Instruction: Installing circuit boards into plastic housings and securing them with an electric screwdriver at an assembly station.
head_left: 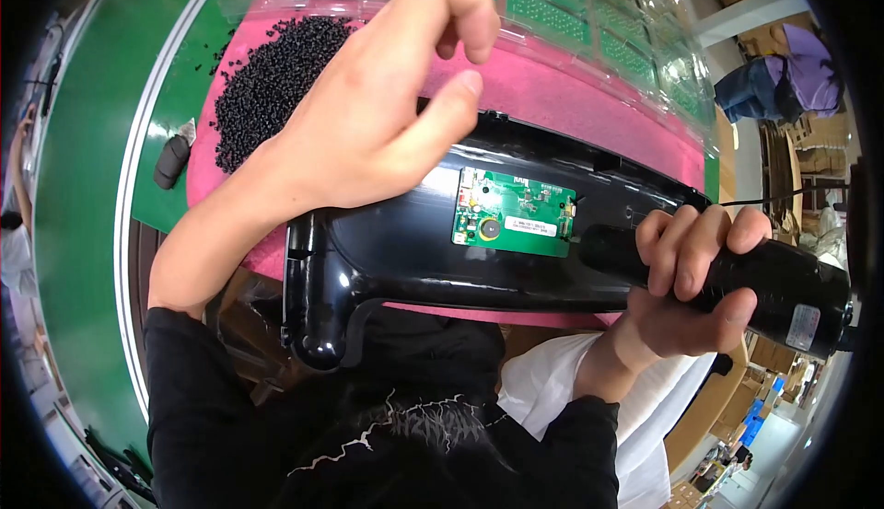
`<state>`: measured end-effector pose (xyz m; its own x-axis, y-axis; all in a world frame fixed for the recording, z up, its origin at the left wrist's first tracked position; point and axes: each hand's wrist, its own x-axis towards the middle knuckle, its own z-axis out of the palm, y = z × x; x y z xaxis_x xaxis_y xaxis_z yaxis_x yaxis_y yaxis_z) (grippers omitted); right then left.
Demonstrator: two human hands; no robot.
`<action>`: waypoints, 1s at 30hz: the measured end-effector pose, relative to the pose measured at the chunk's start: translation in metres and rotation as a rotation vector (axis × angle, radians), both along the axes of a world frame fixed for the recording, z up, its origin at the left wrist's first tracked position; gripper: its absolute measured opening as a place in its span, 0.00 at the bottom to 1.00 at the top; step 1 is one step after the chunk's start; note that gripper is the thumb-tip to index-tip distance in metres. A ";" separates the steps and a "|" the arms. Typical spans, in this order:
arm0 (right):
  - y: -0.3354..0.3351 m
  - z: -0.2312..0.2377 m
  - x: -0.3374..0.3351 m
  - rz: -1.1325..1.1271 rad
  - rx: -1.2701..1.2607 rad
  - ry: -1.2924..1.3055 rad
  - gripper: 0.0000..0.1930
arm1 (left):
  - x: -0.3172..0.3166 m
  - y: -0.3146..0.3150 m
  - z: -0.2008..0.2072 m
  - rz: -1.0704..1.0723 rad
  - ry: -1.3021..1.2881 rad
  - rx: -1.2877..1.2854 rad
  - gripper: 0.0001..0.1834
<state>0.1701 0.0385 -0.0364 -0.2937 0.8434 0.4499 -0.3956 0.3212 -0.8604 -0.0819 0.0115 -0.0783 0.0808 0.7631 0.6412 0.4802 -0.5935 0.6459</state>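
My right hand [691, 270] is clamped around a black tool [787, 288], its nose at the right edge of a green board [516, 213]. The board lies in a black shell [410, 270] before me. My left hand [387, 99] is over the shell's left part, fingers curled; I can't tell whether they pinch anything. Beyond, black bits [276, 72] heap on a pink mat [580, 95], clear trays [552, 7] farthest.

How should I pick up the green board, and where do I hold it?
Pinch the green board by its long edges, probably from above, toward its left: it lies flat in the black shell, small parts dot its face, and the black tool in the right hand crowds its right end. I can't tell if it's fastened.
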 end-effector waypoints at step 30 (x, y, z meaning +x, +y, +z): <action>0.008 0.000 0.001 0.181 0.023 -0.021 0.25 | 0.001 -0.001 -0.004 0.100 0.273 -0.127 0.06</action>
<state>0.1707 0.0466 -0.0366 -0.4488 0.7657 0.4608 -0.4308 0.2663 -0.8622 -0.0807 0.0106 -0.0827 0.1577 0.8483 0.5055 0.6981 -0.4578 0.5505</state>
